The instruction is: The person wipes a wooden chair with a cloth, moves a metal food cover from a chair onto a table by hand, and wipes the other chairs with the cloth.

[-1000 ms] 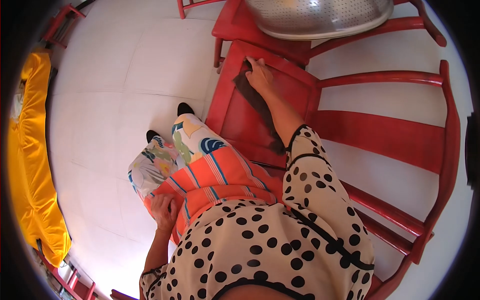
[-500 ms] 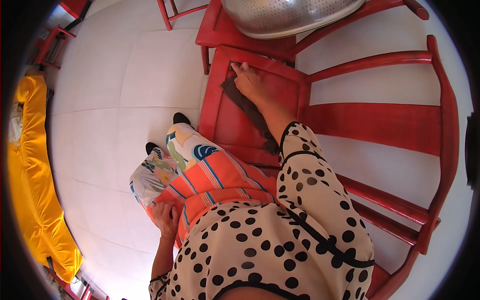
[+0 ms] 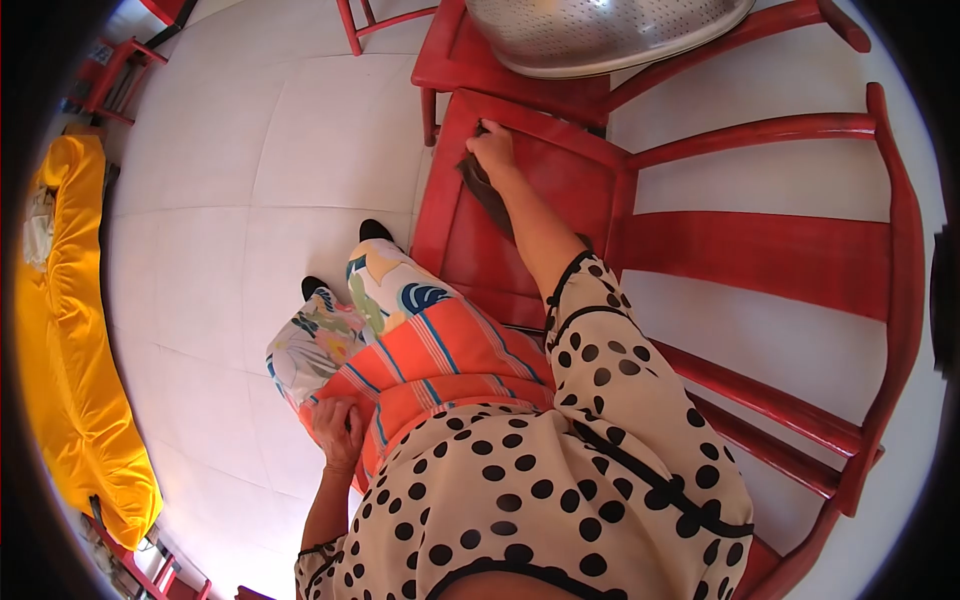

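Note:
Over the far left part of a red wooden chair seat (image 3: 560, 190), my right hand (image 3: 492, 150) is closed on a dark brown cloth (image 3: 486, 198). Part of the cloth trails along the seat towards me, partly hidden under my forearm. My left hand (image 3: 337, 430) rests on my lap against the orange striped apron (image 3: 400, 365), its fingers curled with nothing visible in them.
A perforated metal colander (image 3: 600, 35) sits on another red chair (image 3: 450, 60) just beyond. The chair's red back (image 3: 755, 260) rises on the right. Yellow fabric (image 3: 75, 350) covers something at the left, across the pale tiled floor (image 3: 190, 280).
My right hand has gone from extended fingers at the seat's edge to a closed grip, bunching the cloth. The cloth's trailing part shows less. My left hand stays on my lap.

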Demonstrator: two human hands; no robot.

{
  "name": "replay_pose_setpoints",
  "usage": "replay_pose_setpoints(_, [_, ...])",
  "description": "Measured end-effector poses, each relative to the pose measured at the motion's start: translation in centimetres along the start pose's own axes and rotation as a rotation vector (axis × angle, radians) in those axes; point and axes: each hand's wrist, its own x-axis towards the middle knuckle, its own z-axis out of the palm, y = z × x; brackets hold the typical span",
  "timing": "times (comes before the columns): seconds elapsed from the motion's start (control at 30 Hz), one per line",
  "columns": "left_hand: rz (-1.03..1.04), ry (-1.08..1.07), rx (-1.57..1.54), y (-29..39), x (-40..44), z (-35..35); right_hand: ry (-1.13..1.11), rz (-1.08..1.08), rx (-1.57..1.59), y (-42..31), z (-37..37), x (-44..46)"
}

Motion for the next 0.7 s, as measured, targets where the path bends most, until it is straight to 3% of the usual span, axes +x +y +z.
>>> replay_pose_setpoints(0.13, [0.006,-0.004,0.006,-0.1,-0.1,-0.1,-0.066,0.072,0.088,0.3,-1.5,0.1])
replay_pose_setpoints(0.23, [0.015,0.005,0.008,0.1,0.1,-0.2,-0.056,-0.092,-0.092,0.8,-2.2,1.1])
replay_pose_setpoints(0.53, [0.017,0.038,-0.004,1.0,0.5,-0.6,-0.232,-0.204,-0.383,-1.4,-4.8,-2.4])
replay_pose_setpoints(0.7, [0.029,0.045,-0.008,0.9,0.1,-0.6,-0.156,-0.397,-0.612,0.9,-4.3,-5.6])
